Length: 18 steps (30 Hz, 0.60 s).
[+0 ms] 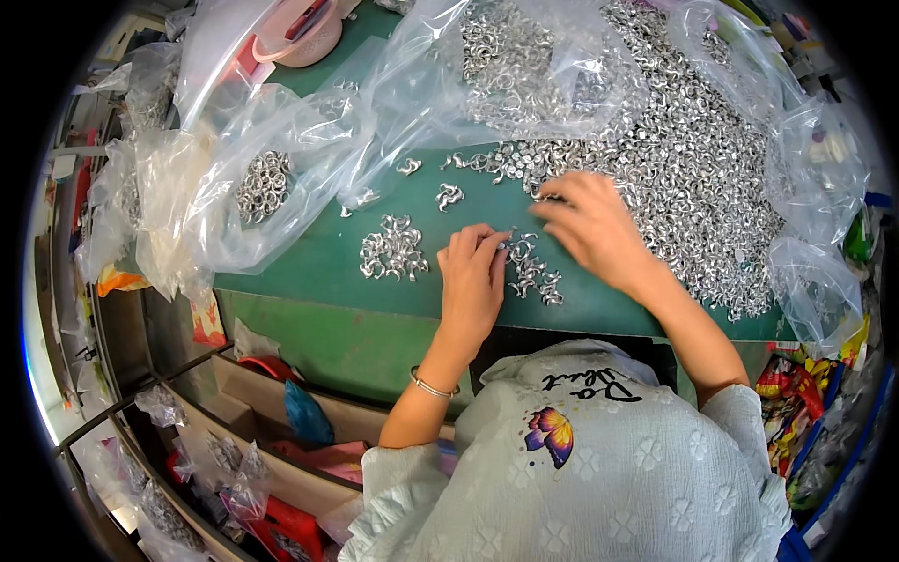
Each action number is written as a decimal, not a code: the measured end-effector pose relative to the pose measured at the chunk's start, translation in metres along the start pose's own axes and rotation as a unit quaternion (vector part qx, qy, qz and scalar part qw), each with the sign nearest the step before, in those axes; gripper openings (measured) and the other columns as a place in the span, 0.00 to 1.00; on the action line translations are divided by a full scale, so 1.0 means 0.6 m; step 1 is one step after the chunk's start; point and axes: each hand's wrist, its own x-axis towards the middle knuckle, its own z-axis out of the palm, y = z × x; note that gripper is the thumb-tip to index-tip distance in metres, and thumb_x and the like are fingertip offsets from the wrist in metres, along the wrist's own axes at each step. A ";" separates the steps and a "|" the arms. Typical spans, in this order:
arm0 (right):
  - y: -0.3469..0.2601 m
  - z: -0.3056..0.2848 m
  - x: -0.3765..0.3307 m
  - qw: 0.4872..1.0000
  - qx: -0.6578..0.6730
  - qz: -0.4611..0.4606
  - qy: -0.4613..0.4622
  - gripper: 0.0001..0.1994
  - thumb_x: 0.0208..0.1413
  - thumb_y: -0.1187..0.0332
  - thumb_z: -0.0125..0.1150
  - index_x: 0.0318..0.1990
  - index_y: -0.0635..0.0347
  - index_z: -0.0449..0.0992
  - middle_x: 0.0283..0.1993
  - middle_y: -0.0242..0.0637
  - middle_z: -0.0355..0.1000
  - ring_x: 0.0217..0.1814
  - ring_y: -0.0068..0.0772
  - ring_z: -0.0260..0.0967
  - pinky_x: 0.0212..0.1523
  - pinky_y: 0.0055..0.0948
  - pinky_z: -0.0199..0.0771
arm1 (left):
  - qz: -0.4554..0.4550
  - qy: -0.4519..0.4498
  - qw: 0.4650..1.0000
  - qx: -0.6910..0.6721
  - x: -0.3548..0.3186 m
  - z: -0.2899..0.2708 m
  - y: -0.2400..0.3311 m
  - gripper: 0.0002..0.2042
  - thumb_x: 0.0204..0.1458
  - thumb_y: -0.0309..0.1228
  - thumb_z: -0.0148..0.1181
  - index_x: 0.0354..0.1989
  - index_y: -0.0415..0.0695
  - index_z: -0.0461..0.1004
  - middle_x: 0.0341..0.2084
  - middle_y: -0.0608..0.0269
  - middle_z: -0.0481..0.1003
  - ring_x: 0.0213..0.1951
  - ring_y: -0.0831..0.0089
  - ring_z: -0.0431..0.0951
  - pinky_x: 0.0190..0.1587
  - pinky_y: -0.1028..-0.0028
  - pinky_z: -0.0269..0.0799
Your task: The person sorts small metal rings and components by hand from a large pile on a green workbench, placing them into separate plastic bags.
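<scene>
My left hand [471,279] is over the green tabletop, its thumb and fingers pinched on a small silvery metal piece [502,245]. Just right of those fingertips lies a small heap of curved silvery pieces [534,272]. A second small heap [393,249] lies to the left of the hand. Slightly blurred, my right hand [596,228] hovers beside the near left edge of the big pile of shiny metal pieces [693,178]. Its fingers are spread, and I see nothing between them.
Clear plastic bags [328,140] spread over the table's far side, one around metal rings [265,187]. A pink basket [302,36] stands at the far left. Below the table's front edge are open drawers [253,412] with bags. Coloured packets [791,384] sit at the lower right.
</scene>
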 end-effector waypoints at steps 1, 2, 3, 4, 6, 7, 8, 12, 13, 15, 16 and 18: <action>-0.012 0.010 0.002 0.999 -0.004 -0.039 -0.010 0.11 0.48 0.72 0.62 0.41 0.57 0.77 0.49 0.37 0.69 0.56 0.39 0.63 0.56 0.38 0.58 | -0.002 -0.004 1.000 0.005 -0.001 0.002 0.000 0.09 0.48 0.20 0.60 0.39 0.40 0.75 0.37 0.61 0.71 0.42 0.62 0.70 0.42 0.66 0.60; -0.012 0.018 -0.001 0.999 -0.022 -0.039 -0.020 0.11 0.48 0.72 0.62 0.41 0.57 0.77 0.48 0.37 0.69 0.55 0.39 0.63 0.55 0.38 0.59 | -0.003 -0.009 1.000 0.012 0.000 0.001 -0.001 0.08 0.47 0.20 0.61 0.37 0.40 0.75 0.36 0.61 0.71 0.41 0.62 0.70 0.42 0.66 0.60; -0.010 0.028 -0.004 0.998 -0.040 -0.040 -0.029 0.10 0.48 0.72 0.61 0.40 0.57 0.77 0.48 0.37 0.69 0.54 0.39 0.63 0.55 0.38 0.59 | -0.002 -0.009 1.000 0.005 0.000 0.000 -0.002 0.07 0.47 0.20 0.61 0.36 0.40 0.75 0.35 0.61 0.71 0.40 0.62 0.70 0.41 0.66 0.61; -0.010 0.033 -0.006 0.997 -0.058 -0.040 -0.039 0.09 0.48 0.72 0.61 0.39 0.58 0.77 0.47 0.36 0.69 0.54 0.39 0.64 0.55 0.38 0.59 | 0.000 -0.008 1.000 -0.002 0.000 0.000 -0.004 0.07 0.47 0.20 0.61 0.35 0.40 0.75 0.35 0.61 0.70 0.40 0.61 0.70 0.41 0.65 0.61; -0.013 0.016 -0.014 0.999 -0.001 -0.019 -0.049 0.08 0.48 0.73 0.61 0.38 0.59 0.78 0.45 0.36 0.69 0.50 0.38 0.65 0.53 0.35 0.60 | -0.003 -0.007 1.000 -0.025 -0.002 -0.002 -0.010 0.06 0.47 0.20 0.61 0.34 0.40 0.74 0.34 0.60 0.71 0.38 0.60 0.71 0.40 0.65 0.61; -0.012 0.006 -0.017 0.998 0.027 -0.009 -0.060 0.08 0.48 0.74 0.61 0.38 0.59 0.78 0.44 0.37 0.70 0.50 0.38 0.65 0.53 0.34 0.61 | -0.005 -0.007 0.999 -0.043 -0.003 -0.003 -0.011 0.06 0.48 0.20 0.60 0.34 0.40 0.74 0.33 0.60 0.71 0.37 0.59 0.71 0.39 0.65 0.62; -0.011 -0.001 -0.020 0.996 0.052 0.004 -0.072 0.09 0.48 0.74 0.61 0.38 0.60 0.78 0.44 0.37 0.70 0.49 0.37 0.65 0.52 0.33 0.61 | -0.005 -0.010 0.998 -0.064 -0.003 -0.001 -0.011 0.06 0.48 0.20 0.60 0.35 0.40 0.74 0.33 0.59 0.71 0.37 0.59 0.71 0.39 0.65 0.62; -0.025 0.019 0.012 0.995 0.097 -0.017 0.008 0.14 0.48 0.77 0.58 0.45 0.63 0.75 0.48 0.40 0.70 0.53 0.41 0.66 0.52 0.36 0.65 | -0.017 -0.015 0.999 -0.045 0.000 -0.005 -0.007 0.07 0.48 0.19 0.58 0.37 0.40 0.74 0.33 0.58 0.71 0.37 0.58 0.72 0.38 0.65 0.62; -0.020 0.032 0.011 0.995 0.096 -0.033 -0.015 0.17 0.48 0.80 0.56 0.48 0.65 0.74 0.52 0.42 0.70 0.56 0.43 0.65 0.54 0.38 0.65 | -0.024 -0.016 0.999 -0.045 0.001 -0.004 -0.006 0.08 0.48 0.18 0.58 0.37 0.40 0.74 0.33 0.58 0.71 0.38 0.58 0.72 0.38 0.65 0.62; -0.026 0.035 -0.001 0.996 0.067 -0.037 -0.039 0.18 0.47 0.81 0.54 0.48 0.65 0.73 0.52 0.43 0.70 0.56 0.44 0.65 0.55 0.38 0.65 | -0.030 -0.015 0.998 -0.046 0.002 -0.004 -0.007 0.08 0.48 0.18 0.57 0.37 0.40 0.74 0.34 0.58 0.71 0.38 0.58 0.72 0.39 0.65 0.63; -0.029 0.034 -0.009 0.997 0.052 -0.039 -0.051 0.18 0.47 0.82 0.53 0.49 0.66 0.73 0.52 0.43 0.70 0.57 0.45 0.65 0.56 0.38 0.66 | -0.030 -0.015 0.998 -0.048 0.001 -0.005 -0.005 0.08 0.48 0.18 0.57 0.37 0.40 0.74 0.34 0.58 0.71 0.39 0.58 0.72 0.39 0.64 0.63; -0.026 0.021 -0.023 0.989 0.136 -0.004 -0.061 0.21 0.46 0.83 0.52 0.50 0.66 0.72 0.54 0.44 0.69 0.58 0.45 0.64 0.56 0.39 0.66 | -0.019 -0.006 0.999 -0.044 -0.001 -0.005 -0.003 0.08 0.48 0.18 0.57 0.37 0.39 0.74 0.34 0.57 0.71 0.39 0.57 0.72 0.40 0.64 0.64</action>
